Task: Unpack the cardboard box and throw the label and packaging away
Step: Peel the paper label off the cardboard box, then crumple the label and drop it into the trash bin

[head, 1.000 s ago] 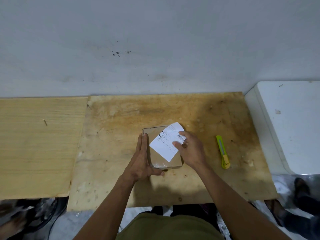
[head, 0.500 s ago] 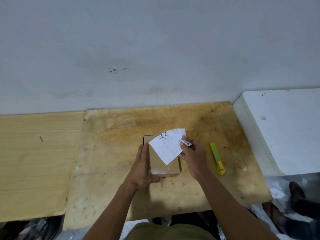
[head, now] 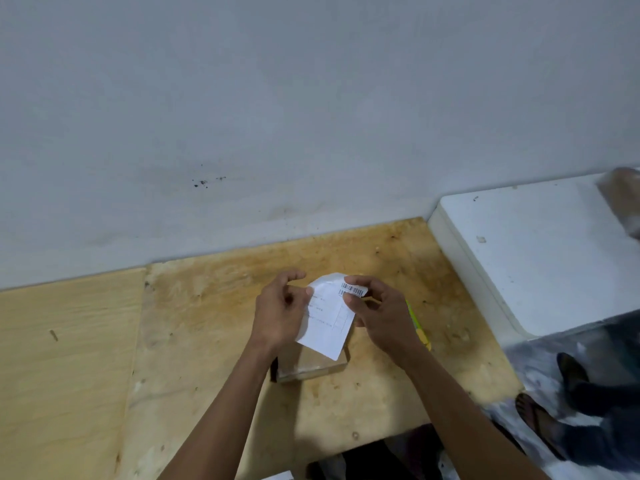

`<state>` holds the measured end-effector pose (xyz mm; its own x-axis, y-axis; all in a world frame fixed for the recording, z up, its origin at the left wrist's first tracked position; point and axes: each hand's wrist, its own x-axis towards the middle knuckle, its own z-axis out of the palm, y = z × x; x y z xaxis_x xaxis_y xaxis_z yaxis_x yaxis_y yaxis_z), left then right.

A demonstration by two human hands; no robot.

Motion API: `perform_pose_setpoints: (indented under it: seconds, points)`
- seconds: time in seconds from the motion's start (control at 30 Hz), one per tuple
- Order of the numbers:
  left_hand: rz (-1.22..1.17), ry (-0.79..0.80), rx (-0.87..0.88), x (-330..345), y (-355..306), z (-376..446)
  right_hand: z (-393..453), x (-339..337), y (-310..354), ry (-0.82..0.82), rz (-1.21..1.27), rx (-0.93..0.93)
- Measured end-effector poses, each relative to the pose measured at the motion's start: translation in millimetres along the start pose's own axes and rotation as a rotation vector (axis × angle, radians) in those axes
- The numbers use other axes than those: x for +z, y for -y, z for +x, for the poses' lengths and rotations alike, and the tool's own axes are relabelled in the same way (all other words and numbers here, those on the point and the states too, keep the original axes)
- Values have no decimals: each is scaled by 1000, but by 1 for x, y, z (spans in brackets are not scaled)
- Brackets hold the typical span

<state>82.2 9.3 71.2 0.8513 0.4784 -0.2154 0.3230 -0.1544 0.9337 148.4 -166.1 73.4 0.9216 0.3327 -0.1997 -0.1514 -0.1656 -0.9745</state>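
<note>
Desk (head: 214,341): a stained plywood top is carrying the work, running up against a grey wall.
Box (head: 311,363): the cardboard box is sitting on the desk under both hands, looking closed and not yet unpacked.
Label (head: 329,323): the white sheet is hanging above the box, apparently clear of it and ready for the bin.
Right hand (head: 377,313): its fingers are pinching the label's barcode corner.
Left hand (head: 280,310): its fingers are curling loosely at the label's left edge — touching it at most, not clearly gripping.
Step in hand: folding the sticky side inward would be keeping it off the fingers.
Knife (head: 417,323): a yellow-green cutter is peeking out behind the right hand.
Writing: a barcode and faint printed lines are showing — too small to read.
</note>
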Motion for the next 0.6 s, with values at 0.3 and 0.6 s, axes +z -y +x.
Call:
perform_pose_setpoints:
  seconds: [0.3, 0.6]
  points:
    - [-307, 155, -215, 42, -37, -10, -27, -62, 2, -147, -367, -112]
    - [-185, 316, -92, 83, -75, -23, -46, -101, 13, -153, -329, -151]
